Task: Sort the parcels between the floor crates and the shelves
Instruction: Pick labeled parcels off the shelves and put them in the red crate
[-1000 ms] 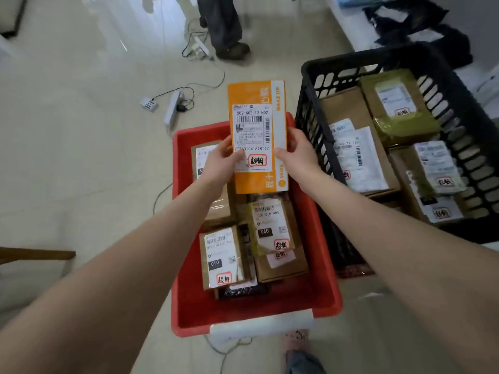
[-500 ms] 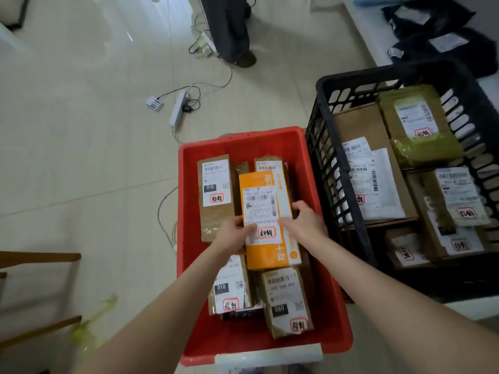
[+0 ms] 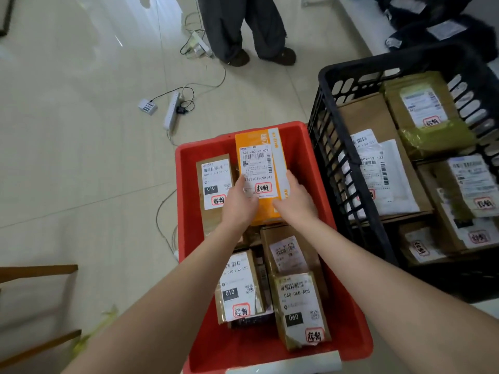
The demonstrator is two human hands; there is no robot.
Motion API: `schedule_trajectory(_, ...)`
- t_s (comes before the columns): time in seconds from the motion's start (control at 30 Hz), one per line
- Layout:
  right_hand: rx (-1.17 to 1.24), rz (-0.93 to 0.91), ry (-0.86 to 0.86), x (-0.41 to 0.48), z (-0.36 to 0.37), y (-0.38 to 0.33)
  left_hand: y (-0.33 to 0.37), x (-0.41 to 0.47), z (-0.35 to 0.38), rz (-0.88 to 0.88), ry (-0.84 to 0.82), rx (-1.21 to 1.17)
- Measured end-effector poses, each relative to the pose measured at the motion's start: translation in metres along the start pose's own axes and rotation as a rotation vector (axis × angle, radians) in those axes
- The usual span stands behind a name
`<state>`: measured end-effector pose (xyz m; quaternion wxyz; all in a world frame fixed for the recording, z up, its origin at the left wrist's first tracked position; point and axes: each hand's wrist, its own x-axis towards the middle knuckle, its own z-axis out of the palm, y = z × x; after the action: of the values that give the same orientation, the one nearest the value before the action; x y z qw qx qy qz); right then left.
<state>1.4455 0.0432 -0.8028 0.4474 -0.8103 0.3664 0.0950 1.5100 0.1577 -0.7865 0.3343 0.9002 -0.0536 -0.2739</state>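
Note:
An orange parcel with a white label stands tilted at the far end of the red crate. My left hand grips its lower left edge and my right hand its lower right edge. Several brown labelled parcels lie in the red crate: one left of the orange parcel, two near my forearms. To the right, the black crate holds several parcels, among them a white mailer and an olive bag.
A person stands on the tiled floor beyond the crates. A power strip with cables lies on the floor left of them. Dark bags lie on a white surface at the top right. Wooden bars show at the lower left.
Both hands lowered the orange parcel into the red crate, then shifted it toward the crate's far end, where it now stands tilted. The view has moved closer.

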Motion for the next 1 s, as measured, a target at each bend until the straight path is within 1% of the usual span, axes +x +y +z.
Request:
schedule_trajectory(0.17,0.016,-0.014,0.034,-0.008,0.005,0.011,-0.014,-0.007,0.003,-0.005,0.035,-0.013)
schedule_trajectory(0.27,-0.028,0.032,0.014,-0.007,-0.003,0.01,-0.012,-0.004,0.0,-0.071,-0.023,-0.065)
schedule_trajectory(0.4,0.03,0.098,0.034,-0.018,-0.012,0.016,-0.012,-0.017,0.001,-0.103,-0.014,-0.135)
schedule_trajectory(0.5,0.015,0.17,0.04,-0.046,-0.01,0.028,-0.022,-0.051,0.013,-0.107,-0.006,-0.079)
schedule_trajectory(0.6,-0.079,0.245,0.022,-0.07,-0.012,0.036,-0.034,-0.073,0.018,-0.114,-0.006,-0.017)
schedule_trajectory(0.73,-0.155,0.238,0.039,-0.084,-0.016,0.037,-0.037,-0.079,0.016,-0.118,-0.031,-0.008)
schedule_trajectory(0.87,-0.218,0.234,0.004,-0.08,-0.015,0.035,-0.04,-0.07,0.014,-0.118,-0.058,0.038)
schedule_trajectory(1.0,-0.194,0.246,-0.013,-0.07,-0.004,0.041,-0.045,-0.057,0.021,-0.141,-0.099,0.063)
